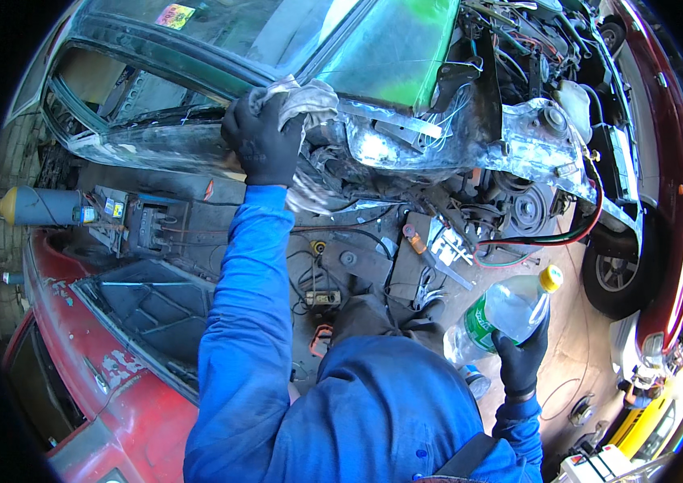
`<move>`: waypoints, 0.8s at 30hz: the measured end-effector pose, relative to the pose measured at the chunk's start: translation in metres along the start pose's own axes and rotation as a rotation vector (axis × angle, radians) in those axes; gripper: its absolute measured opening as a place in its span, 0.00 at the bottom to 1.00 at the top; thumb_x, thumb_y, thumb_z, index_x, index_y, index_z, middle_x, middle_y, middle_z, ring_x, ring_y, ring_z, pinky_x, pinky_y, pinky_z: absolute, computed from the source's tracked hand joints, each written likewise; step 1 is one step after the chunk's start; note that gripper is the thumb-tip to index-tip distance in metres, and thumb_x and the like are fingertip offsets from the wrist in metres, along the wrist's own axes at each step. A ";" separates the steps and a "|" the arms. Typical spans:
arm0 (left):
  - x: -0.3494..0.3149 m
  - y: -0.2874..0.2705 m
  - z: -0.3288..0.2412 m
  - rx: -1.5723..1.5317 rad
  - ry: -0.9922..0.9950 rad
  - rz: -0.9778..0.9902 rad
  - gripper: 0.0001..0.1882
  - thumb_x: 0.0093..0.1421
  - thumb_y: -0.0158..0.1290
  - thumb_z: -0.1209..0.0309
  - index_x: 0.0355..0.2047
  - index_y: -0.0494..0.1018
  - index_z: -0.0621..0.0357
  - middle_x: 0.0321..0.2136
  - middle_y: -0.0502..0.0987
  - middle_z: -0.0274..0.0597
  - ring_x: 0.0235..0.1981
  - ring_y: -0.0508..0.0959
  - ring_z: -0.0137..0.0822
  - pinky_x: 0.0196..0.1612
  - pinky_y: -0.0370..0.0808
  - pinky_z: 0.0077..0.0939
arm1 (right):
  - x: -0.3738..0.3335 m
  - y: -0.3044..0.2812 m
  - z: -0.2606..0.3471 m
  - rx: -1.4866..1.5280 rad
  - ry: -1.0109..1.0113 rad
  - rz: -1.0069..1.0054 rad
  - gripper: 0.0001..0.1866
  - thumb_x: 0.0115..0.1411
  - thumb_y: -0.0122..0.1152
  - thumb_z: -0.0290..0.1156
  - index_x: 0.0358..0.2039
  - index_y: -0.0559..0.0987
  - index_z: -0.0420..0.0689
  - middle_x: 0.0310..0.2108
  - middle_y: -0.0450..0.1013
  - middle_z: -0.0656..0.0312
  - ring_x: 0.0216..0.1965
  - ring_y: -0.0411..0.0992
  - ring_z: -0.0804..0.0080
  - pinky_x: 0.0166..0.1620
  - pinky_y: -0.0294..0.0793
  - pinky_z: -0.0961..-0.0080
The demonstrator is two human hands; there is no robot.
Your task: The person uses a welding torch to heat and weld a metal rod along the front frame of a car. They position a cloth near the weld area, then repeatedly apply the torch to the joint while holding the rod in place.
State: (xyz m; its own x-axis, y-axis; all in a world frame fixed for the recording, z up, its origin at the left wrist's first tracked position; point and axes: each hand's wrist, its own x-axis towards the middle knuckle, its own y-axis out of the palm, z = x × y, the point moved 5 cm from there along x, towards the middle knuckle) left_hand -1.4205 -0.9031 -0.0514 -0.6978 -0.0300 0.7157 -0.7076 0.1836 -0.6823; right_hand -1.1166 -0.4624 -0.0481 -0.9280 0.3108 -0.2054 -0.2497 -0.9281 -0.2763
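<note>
The left hand [265,143], in a black glove, is raised at the base of the windshield pillar of a stripped car body [156,154], its fingers closed around a crumpled pale grey cloth [315,101]. The cloth bunches out above and to the right of the knuckles, and a loose, blurred end hangs below the hand; how firmly it presses on the metal cannot be told. The right hand [523,361], gloved in black too, is wrapped around the lower side of a clear plastic bottle [522,299] with a green label and a yellow cap. The bottle leans with its capped end up and to the right, well apart from the cloth, over the floor [568,294]. To the right of the cloth stretches a bare, scuffed fender [394,153], with the exposed engine bay [510,56] beyond it. Below the car body, an orange-handled tool [414,239] lies among cables, and a grey cylinder [45,207] with a yellowish end lies at the far left. A worn red car panel [136,394] fills the lower left, and a dark red vehicle [669,169] stands along the right edge, near a black tyre [599,282].
</note>
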 end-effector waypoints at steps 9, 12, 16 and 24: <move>0.021 -0.003 -0.013 0.005 -0.029 -0.220 0.50 0.42 0.80 0.52 0.61 0.69 0.54 0.65 0.63 0.58 0.68 0.59 0.64 0.67 0.59 0.69 | 0.010 0.026 0.006 0.064 0.043 0.087 0.59 0.48 0.78 0.26 0.78 0.55 0.39 0.67 0.68 0.52 0.67 0.71 0.58 0.69 0.72 0.58; 0.036 -0.008 -0.012 0.040 -0.085 -0.251 0.52 0.44 0.80 0.52 0.65 0.67 0.54 0.68 0.61 0.60 0.69 0.57 0.66 0.68 0.57 0.72 | 0.019 0.035 0.013 0.033 0.000 0.149 0.60 0.47 0.79 0.27 0.78 0.56 0.38 0.68 0.68 0.51 0.67 0.71 0.58 0.69 0.71 0.58; 0.055 -0.009 -0.009 0.003 -0.044 -0.268 0.54 0.43 0.79 0.53 0.69 0.65 0.51 0.69 0.60 0.59 0.70 0.56 0.67 0.69 0.55 0.74 | 0.029 0.041 0.022 0.002 -0.039 0.185 0.60 0.48 0.81 0.29 0.78 0.56 0.37 0.68 0.68 0.50 0.68 0.70 0.58 0.70 0.70 0.58; 0.052 -0.010 -0.005 0.058 0.274 -0.156 0.49 0.45 0.77 0.56 0.68 0.69 0.40 0.63 0.68 0.47 0.66 0.65 0.56 0.72 0.57 0.67 | 0.037 0.049 0.031 -0.023 -0.079 0.267 0.59 0.49 0.81 0.29 0.78 0.55 0.35 0.69 0.68 0.48 0.69 0.70 0.57 0.70 0.70 0.59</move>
State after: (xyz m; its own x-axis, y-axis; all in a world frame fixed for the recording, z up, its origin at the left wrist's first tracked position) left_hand -1.4494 -0.9019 -0.0069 -0.5304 0.2136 0.8204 -0.8143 0.1408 -0.5631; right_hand -1.1719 -0.5029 -0.0404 -0.9789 0.0385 -0.2005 0.0117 -0.9699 -0.2434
